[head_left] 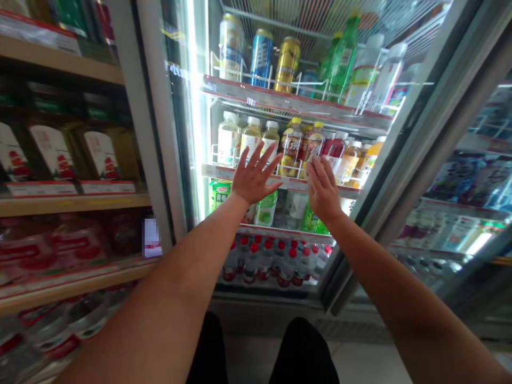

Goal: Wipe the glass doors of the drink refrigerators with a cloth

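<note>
Both arms reach toward a lit drinks fridge. My left hand [256, 178] is open, its fingers spread, in front of the middle shelf. Behind its fingertips stand white-capped bottles [229, 137]. To its right, my right hand [322, 193] is open too, with fingers stretched out and close together. Nearest to it are yellow-capped tea bottles [292, 144] and a dark red drink bottle [336, 149]. Neither hand holds anything. I cannot tell whether glass lies between the hands and the bottles.
Cans [262, 56] and green bottles [344, 58] fill the upper shelf. Red-capped bottles [264, 258] stand at the bottom. A metal door frame [368, 213] slants along the right. Shelves with juice bottles [52, 144] line the left; another fridge [460, 208] is at right.
</note>
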`<state>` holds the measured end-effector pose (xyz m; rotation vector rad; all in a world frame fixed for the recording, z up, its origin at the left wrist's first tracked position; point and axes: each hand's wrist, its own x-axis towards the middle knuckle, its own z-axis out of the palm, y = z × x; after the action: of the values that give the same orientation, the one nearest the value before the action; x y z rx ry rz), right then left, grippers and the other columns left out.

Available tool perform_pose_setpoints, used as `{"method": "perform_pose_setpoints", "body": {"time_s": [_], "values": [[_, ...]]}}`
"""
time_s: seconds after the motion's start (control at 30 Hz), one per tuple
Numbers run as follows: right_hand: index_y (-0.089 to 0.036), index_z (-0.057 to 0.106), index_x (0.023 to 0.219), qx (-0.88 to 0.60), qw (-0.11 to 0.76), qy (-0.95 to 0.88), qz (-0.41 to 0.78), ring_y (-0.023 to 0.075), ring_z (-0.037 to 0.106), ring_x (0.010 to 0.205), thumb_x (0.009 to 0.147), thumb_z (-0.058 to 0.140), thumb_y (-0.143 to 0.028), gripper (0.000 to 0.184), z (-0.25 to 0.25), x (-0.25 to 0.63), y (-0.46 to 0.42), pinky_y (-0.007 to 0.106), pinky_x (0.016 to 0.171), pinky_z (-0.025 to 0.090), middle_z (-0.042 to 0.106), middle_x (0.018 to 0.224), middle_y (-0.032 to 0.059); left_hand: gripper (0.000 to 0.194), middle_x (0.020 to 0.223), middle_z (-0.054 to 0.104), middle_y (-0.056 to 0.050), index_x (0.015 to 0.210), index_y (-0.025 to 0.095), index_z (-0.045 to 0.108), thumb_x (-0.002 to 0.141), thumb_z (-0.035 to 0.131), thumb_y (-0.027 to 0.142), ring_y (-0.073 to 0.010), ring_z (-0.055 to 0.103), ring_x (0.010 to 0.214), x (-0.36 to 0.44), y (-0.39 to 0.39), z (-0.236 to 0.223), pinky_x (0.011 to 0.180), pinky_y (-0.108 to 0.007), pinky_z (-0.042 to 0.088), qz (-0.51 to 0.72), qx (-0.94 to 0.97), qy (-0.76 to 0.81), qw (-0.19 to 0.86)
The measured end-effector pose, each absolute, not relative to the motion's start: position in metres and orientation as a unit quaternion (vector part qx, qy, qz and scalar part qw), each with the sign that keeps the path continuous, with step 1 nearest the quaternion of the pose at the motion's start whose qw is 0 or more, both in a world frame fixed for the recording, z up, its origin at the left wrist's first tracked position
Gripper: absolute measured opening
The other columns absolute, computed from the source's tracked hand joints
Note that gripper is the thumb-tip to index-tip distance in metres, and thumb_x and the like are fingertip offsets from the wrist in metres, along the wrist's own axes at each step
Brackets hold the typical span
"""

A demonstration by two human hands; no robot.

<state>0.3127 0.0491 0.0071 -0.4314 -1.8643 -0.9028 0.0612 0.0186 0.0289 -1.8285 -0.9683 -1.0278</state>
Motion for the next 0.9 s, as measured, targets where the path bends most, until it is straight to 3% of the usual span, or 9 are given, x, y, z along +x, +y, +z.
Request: {"method": "perform_pose_setpoints", "body": {"time_s": [0.17, 0.23, 0.4, 0.6, 0.8, 0.9], "values": [[-0.03, 0.025, 0.161, -0.108, 0.38, -0.848, -0.353, 0.0176, 0.04, 0.148, 0.102, 0.038, -0.012, 0.063, -0.023, 0.298, 0.035, 0.041, 0.123, 0.04, 0.056, 0.15, 0.002, 0.075, 0.166, 0.028, -0.007, 0.158, 0.028, 0.033, 0.094, 0.057, 0.059, -0.0305, 0.014, 0.156, 0.061, 0.019, 0.028, 0.129, -0.057, 0.002, -0.407, -0.715, -0.378, 0.424], [-0.028, 0.026, 0.161, -0.12, 0.408, -0.837, -0.343, 0.0185, 0.039, 0.149, 0.102, 0.036, -0.012, 0.061, -0.011, 0.3, 0.037, 0.042, 0.123, 0.039, 0.055, 0.152, 0.0041, 0.075, 0.166, 0.029, -0.007, 0.158, 0.028, 0.034, 0.094, 0.057, 0.059, -0.0308, 0.015, 0.156, 0.061, 0.019, 0.029, 0.129, -0.057, 0.003, -0.405, -0.715, -0.381, 0.424], [-0.026, 0.036, 0.157, -0.197, 0.576, -0.719, -0.335, 0.0259, 0.032, 0.153, 0.104, 0.032, -0.015, 0.054, 0.031, 0.306, 0.051, 0.055, 0.123, 0.038, 0.041, 0.161, 0.0086, 0.072, 0.167, 0.026, -0.004, 0.157, 0.028, 0.034, 0.096, 0.052, 0.061, -0.0298, 0.013, 0.156, 0.061, 0.019, 0.029, 0.129, -0.055, 0.001, -0.396, -0.717, -0.391, 0.42], [-0.034, 0.023, 0.161, -0.114, 0.407, -0.835, -0.351, 0.0214, 0.034, 0.152, 0.104, 0.038, -0.013, 0.063, 0.008, 0.3, 0.044, 0.048, 0.123, 0.04, 0.051, 0.154, 0.0028, 0.07, 0.166, 0.027, -0.007, 0.158, 0.027, 0.034, 0.097, 0.051, 0.059, -0.0293, 0.012, 0.157, 0.061, 0.021, 0.027, 0.129, -0.055, 0.003, -0.4, -0.704, -0.384, 0.444], [-0.028, 0.033, 0.159, -0.185, 0.565, -0.716, -0.367, 0.0239, 0.03, 0.153, 0.105, 0.032, -0.013, 0.056, 0.051, 0.304, 0.052, 0.053, 0.125, 0.035, 0.047, 0.156, 0.0079, 0.073, 0.168, 0.023, -0.004, 0.159, 0.029, 0.03, 0.097, 0.05, 0.062, -0.0256, 0.003, 0.157, 0.059, 0.025, 0.026, 0.129, -0.056, 0.005, -0.385, -0.697, -0.384, 0.468], [-0.027, 0.027, 0.161, -0.168, 0.523, -0.746, -0.376, 0.0235, 0.027, 0.154, 0.104, 0.034, -0.012, 0.059, 0.043, 0.294, 0.047, 0.051, 0.125, 0.035, 0.048, 0.156, 0.0091, 0.073, 0.168, 0.021, -0.005, 0.159, 0.029, 0.03, 0.097, 0.05, 0.063, -0.0259, 0.002, 0.157, 0.06, 0.026, 0.025, 0.128, -0.057, 0.006, -0.387, -0.694, -0.385, 0.469]]}}
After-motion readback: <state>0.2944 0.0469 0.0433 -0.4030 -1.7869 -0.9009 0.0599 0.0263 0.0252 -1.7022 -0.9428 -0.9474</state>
